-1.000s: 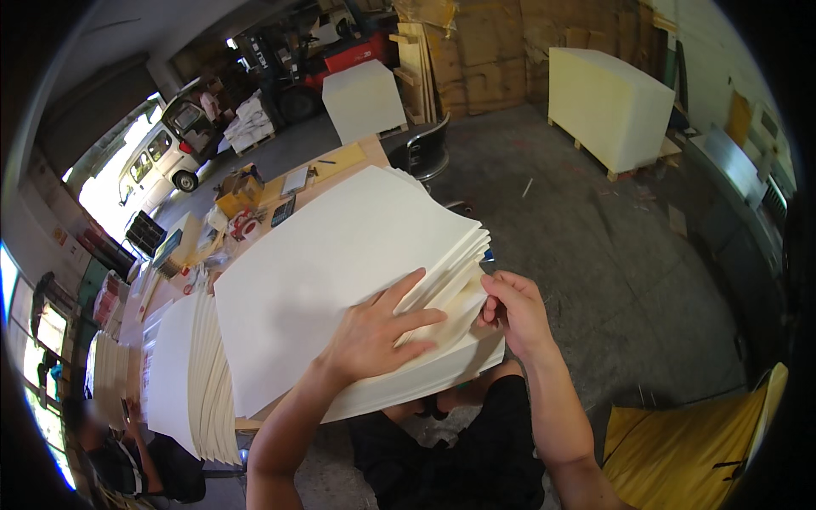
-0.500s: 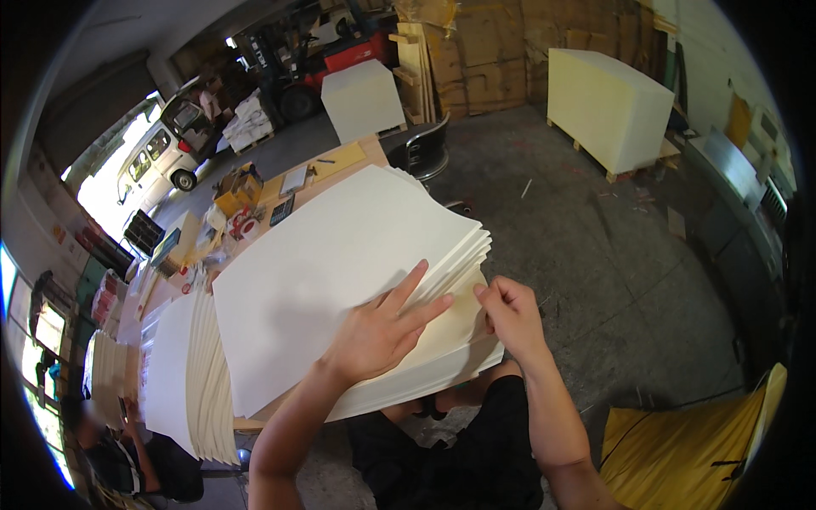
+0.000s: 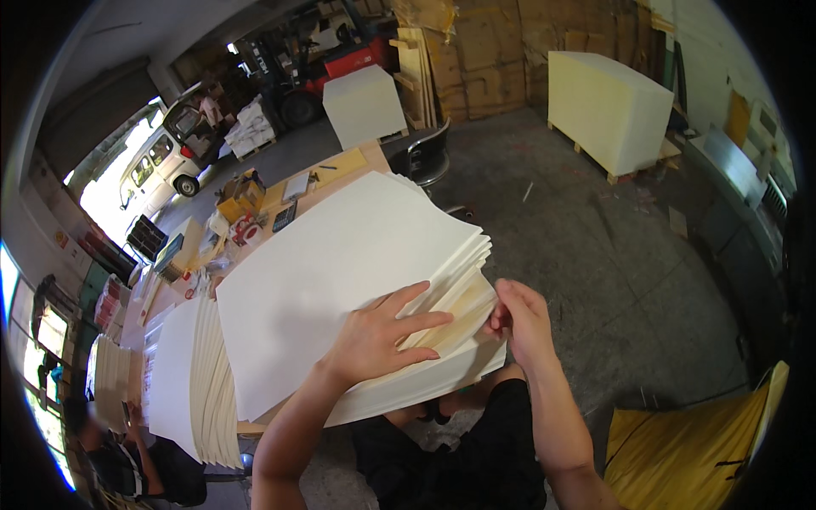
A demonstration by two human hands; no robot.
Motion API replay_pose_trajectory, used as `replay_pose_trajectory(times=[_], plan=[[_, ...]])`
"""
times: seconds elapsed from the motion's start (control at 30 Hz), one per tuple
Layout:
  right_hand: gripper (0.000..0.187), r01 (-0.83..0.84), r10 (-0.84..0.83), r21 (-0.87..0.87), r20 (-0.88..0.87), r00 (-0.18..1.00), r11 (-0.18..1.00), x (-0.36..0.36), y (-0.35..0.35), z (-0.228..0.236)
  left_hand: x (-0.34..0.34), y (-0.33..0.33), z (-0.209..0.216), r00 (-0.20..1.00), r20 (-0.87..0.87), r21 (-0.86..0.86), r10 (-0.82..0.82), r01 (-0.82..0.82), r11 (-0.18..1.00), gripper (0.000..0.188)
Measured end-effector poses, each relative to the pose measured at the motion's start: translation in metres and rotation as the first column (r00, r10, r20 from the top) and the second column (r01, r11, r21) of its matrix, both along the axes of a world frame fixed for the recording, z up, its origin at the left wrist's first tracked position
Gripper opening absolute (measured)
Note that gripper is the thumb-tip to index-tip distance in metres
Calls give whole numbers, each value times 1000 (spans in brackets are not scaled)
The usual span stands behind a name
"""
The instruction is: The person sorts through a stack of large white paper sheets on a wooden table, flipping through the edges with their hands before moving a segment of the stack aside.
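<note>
White sheets [image 3: 340,263]: a large stack on the table [image 3: 371,156], layers stepped and splayed along the right side; lower layers jut toward the person's lap.
Left hand [image 3: 374,340]: palm down on the stack, fingers spread apart, their tips over the stepped edges.
Right hand [image 3: 523,321]: at the stack's right edge, thumb raised beside a curling layer, other fingers bent; whether they are clamped on a sheet cannot be told, as the hand partly masks its own fingertips.
Covered edges: the left hand hides a stretch of the splayed layers.
Fanned stack [image 3: 172,357]: just left of the big one, its lower edges bent and bunched.
Black shorts [image 3: 446,467]: cut off by the lower border, partly behind the stack.
Seated person [image 3: 140,467]: lower left, half lost in the dark rim; the small object in hand is unclear.
White van [image 3: 146,172]: beside the glaring doorway, its front washed out.
Forklift [image 3: 350,58]: red and black, with blurred pale lettering on the mast.
Wall sign [image 3: 61,239]: far left, its marks too small to read.
Yellow cloth [image 3: 680,438]: lower right, cropped by the border.
</note>
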State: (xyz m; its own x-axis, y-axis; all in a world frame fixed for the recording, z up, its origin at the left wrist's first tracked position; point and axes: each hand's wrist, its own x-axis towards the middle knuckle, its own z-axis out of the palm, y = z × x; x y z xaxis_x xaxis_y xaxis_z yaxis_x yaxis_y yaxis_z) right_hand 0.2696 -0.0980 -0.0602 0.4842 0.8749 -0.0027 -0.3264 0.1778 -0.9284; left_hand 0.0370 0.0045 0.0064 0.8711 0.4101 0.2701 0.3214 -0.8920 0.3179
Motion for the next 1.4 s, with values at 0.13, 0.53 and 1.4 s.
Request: replay_pose_trajectory(times=[0.13,0.53,1.4], plan=[[25,406,-520,353,730,445,843,-13,-26,-22,3,-2,4,1000,2,-21,12,-12,1000,52],[45,-225,92,-37,967,237,974,-27,-21,-21,7,-14,-30,987,-161,394,11,54,917,81],[38,155,223,-244,965,140,957,26,-33,4,7,3,-18,980,-136,195,146,-118,974,86]])
